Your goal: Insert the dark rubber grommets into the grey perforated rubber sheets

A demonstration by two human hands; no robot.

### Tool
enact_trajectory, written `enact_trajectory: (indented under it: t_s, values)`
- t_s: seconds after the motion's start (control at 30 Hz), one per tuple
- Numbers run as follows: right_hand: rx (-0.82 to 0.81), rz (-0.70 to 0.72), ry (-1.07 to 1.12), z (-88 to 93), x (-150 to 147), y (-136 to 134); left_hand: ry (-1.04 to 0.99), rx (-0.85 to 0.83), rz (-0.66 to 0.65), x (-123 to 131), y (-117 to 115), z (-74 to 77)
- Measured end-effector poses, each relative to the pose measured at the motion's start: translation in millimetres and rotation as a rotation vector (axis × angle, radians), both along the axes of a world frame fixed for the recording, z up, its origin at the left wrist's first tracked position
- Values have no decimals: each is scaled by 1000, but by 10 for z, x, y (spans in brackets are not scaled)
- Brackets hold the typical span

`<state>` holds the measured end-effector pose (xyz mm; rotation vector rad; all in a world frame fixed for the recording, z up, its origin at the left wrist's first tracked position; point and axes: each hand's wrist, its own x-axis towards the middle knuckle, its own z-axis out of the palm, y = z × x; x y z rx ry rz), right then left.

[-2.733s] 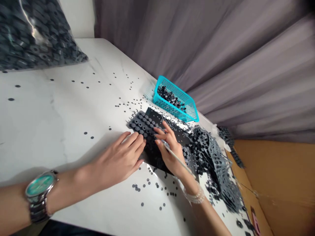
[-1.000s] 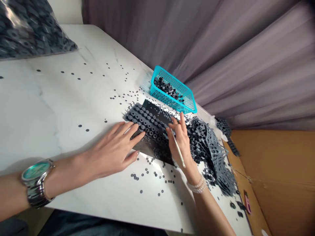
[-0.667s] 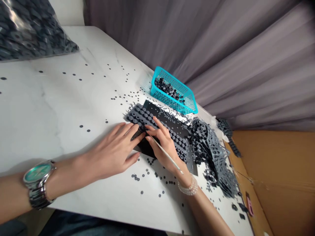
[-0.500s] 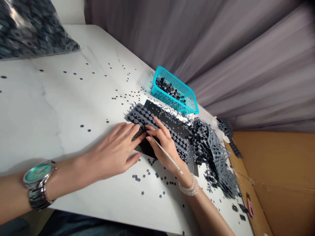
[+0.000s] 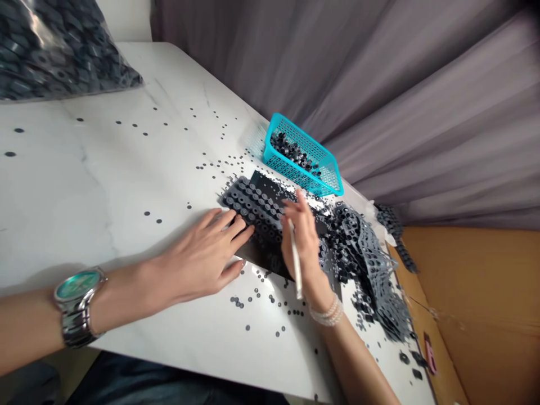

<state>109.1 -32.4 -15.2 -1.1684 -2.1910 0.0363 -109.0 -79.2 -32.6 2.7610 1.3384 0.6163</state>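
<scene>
A dark grey molded rubber sheet (image 5: 248,199) with rows of round, ring-like parts lies over a flat black board (image 5: 270,260). My left hand (image 5: 202,253) rests palm down at the sheet's left end, fingers stretched out, fingertips touching the parts. Over the sheet's right half is my right hand (image 5: 301,239), somewhat blurred, holding a thin white stick (image 5: 296,264) that points back toward the wrist. Part of the sheet is hidden beneath this hand. Small dark discs (image 5: 238,302) lie scattered around the board.
A turquoise basket (image 5: 304,179) holding small dark parts stands behind the board. To the right lies a heap of grey lattice-like scrap (image 5: 379,292). A clear bag of dark parts (image 5: 63,62) sits at upper left. A cardboard surface (image 5: 476,292) and pink-handled tool (image 5: 429,355) are at right.
My right hand has lifted off the rows and moved right and away from my left hand, still with the white stick. The left hand stays almost in place.
</scene>
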Motion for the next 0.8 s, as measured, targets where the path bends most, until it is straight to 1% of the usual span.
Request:
enact_trajectory:
  t_s: [0.03,0.07,0.1,0.13,0.2,0.3,0.37,0.8]
  values:
    - [-15,-65,41,35,27,8,-3,3,5,1,-2,-4]
    - [-47,-100,61,70,47,9,-7,7,12,3,-6,-9]
    - [-87,-100,64,98,57,4,-12,14,19,5,-10,-13]
    - [-124,-70,50,115,57,-9,-18,24,27,8,-15,-16]
    - [-152,34,0,107,28,-51,-33,53,34,14,-24,-24]
    - [-104,195,-85,27,-45,-113,-48,88,31,17,-29,-36]
    - [-72,252,-124,-18,-85,-133,-44,93,34,15,-25,-43]
    - [-4,369,-302,-10,-154,-69,-30,90,42,11,-33,-53]
